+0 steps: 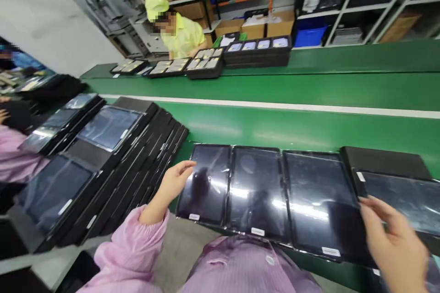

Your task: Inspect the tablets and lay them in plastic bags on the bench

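Three dark glossy display panels lie side by side on the green bench in front of me: a left panel, a middle panel and a right panel. Each has a small white label along its near edge. My left hand has its fingers closed together at the outer edge of the left panel. At the far end of the row, my right hand pinches the right panel's outer edge, its fingertips partly hidden. Beside it, another display panel sits in a black foam tray.
To my left stands a tall, slanted stack of black trays bearing panels. A pink sleeve of another person shows beyond. Across the green belt, a person in yellow works behind trays of small parts.
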A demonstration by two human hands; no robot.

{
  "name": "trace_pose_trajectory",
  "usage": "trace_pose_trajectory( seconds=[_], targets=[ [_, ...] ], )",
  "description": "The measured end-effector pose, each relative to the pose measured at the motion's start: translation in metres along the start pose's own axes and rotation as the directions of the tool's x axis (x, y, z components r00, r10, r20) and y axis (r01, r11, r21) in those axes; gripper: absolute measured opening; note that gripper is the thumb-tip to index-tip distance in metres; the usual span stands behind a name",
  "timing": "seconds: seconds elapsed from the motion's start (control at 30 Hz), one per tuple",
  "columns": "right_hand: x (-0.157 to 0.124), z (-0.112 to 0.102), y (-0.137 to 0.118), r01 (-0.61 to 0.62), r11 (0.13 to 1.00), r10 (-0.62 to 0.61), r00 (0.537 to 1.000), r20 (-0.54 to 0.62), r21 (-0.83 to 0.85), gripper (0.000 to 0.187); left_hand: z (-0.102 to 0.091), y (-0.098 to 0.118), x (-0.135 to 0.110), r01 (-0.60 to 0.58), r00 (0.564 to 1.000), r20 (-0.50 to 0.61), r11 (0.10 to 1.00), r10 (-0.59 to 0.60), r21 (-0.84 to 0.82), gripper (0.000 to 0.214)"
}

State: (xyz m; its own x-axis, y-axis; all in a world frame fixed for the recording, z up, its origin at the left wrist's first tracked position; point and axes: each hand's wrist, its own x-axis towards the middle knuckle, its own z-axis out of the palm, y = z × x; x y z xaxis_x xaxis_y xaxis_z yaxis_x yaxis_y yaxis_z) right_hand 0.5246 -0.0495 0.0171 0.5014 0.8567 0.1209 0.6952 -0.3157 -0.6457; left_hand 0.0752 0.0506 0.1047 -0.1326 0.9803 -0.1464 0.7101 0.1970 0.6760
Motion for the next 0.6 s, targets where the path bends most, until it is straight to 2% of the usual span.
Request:
trace_pose_trajectory(
  seconds=[0.03,0.07,0.1,0.17,0.2,0.27,0.4,0.47,0.6],
  targets=[
    [0.002,0.016,-0.028,0.189,0.982,-0.189,0.981,0.049,0.002,0.045,-0.002,-0.021,-0.014,0.018,0.999,-0.029,1.000,-0.017,0.009,0.040],
    [0.001,0.032,-0.053,0.404,0.914,-0.407,0.903,0.139,0.046,0.045,-0.002,-0.039,-0.027,0.011,0.999,-0.044,1.000,-0.011,0.016,0.037],
    [-0.003,0.048,-0.074,0.547,0.835,-0.546,0.813,0.200,0.058,0.046,-0.002,-0.056,-0.039,-0.017,0.999,-0.041,1.000,0.018,0.021,0.033],
    [-0.013,0.074,-0.097,0.691,0.722,-0.658,0.697,0.284,-0.023,0.045,0.000,-0.082,-0.059,-0.119,0.993,0.022,0.992,0.118,0.033,0.028],
    [-0.018,0.083,-0.102,0.716,0.693,-0.665,0.680,0.308,-0.082,0.045,0.002,-0.092,-0.067,-0.180,0.982,0.070,0.983,0.176,0.047,0.028],
    [-0.025,0.093,-0.102,0.722,0.671,-0.651,0.683,0.332,-0.170,0.046,0.005,-0.104,-0.079,-0.305,0.944,0.168,0.947,0.285,0.103,0.027],
    [-0.024,0.090,-0.092,0.709,0.677,-0.627,0.696,0.350,-0.196,0.053,0.013,-0.110,-0.086,-0.480,0.868,0.291,0.830,0.403,0.283,0.039],
    [-0.023,0.089,-0.091,0.699,0.687,-0.617,0.706,0.347,-0.199,0.055,0.015,-0.110,-0.082,-0.543,0.832,0.324,0.778,0.450,0.315,0.031],
    [-0.022,0.093,-0.095,0.655,0.732,-0.589,0.746,0.310,-0.187,0.050,0.008,-0.115,-0.070,-0.641,0.761,0.354,0.715,0.544,0.279,0.019]
  ],
)
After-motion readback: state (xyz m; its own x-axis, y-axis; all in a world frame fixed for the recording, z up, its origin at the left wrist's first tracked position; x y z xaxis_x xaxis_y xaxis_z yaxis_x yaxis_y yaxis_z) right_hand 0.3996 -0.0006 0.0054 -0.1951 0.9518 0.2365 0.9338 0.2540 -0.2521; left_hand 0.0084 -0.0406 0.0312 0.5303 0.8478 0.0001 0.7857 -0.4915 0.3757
